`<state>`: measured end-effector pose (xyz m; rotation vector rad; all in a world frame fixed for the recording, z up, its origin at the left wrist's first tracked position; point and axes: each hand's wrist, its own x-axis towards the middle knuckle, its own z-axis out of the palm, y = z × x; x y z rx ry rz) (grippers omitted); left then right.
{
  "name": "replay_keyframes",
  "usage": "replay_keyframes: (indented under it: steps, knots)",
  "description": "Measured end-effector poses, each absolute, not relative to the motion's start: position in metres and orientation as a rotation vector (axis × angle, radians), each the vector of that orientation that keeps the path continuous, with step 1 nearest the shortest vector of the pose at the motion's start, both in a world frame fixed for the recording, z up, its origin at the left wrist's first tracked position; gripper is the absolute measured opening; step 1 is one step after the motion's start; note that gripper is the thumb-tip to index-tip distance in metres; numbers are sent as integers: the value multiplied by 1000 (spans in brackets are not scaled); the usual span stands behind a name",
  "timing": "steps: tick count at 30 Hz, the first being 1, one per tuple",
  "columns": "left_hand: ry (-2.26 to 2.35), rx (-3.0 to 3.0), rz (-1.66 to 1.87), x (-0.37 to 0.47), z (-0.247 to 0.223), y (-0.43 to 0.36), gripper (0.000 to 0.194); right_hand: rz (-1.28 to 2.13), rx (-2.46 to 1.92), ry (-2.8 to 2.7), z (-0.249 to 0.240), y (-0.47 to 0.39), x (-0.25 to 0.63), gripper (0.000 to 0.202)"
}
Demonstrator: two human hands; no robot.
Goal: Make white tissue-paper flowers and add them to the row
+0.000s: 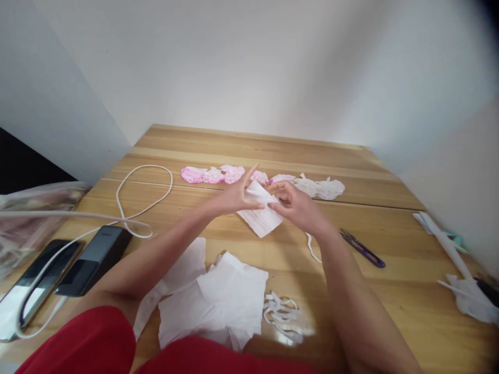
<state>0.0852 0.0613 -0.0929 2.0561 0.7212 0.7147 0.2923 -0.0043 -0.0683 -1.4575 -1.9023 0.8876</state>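
A thin white sheet [262,221] hangs between my hands above the middle of the table. My left hand [236,197] is at its left side, thumb and fingers spread wide apart, touching the sheet. At its right side, my right hand [291,204] pinches the sheet with bent fingers. Behind the hands lies a row of crumpled bundles, pink and white ones [233,174] on the left and plain white ones [329,188] on the right. A stack of white sheets [230,296] rests near my body, beside a small heap of white strips [283,311].
Purple-handled thread snips [364,249] lie on the wooden table [401,259] to the right. A black power bank [93,259], a phone [37,280] and a looped white cable [119,200] are at left. Plastic wrapping [468,296] sits at the right edge.
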Motion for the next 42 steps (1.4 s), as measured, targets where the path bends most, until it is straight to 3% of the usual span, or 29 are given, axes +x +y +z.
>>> replay_keyframes:
  steps: [4,7,16,22,25,37,42]
  knots:
    - [732,2026,789,93,-78,62,73,813,-1469,-1897,-53,-7,294,35]
    - [723,2001,910,98,-73,61,62,821,-1458,-1717,-47,-7,299,39]
    - [966,1711,1222,93,-60,46,62,768,-1229,-1387,-42,-5,305,44]
    - [839,1370,1339,92,-55,41,56,770,-1199,-1555,-43,-3,304,19]
    - [802,1310,1308,91,-57,42,56,778,-1225,-1621,-42,1,303,17]
    - [864,1665,1324,77,-47,39,34,552,-1319,-1503,-32,2,290,25]
    - [925,1918,1253,77,-44,36,42,399,-1373,-1722,-19,-13,296,53]
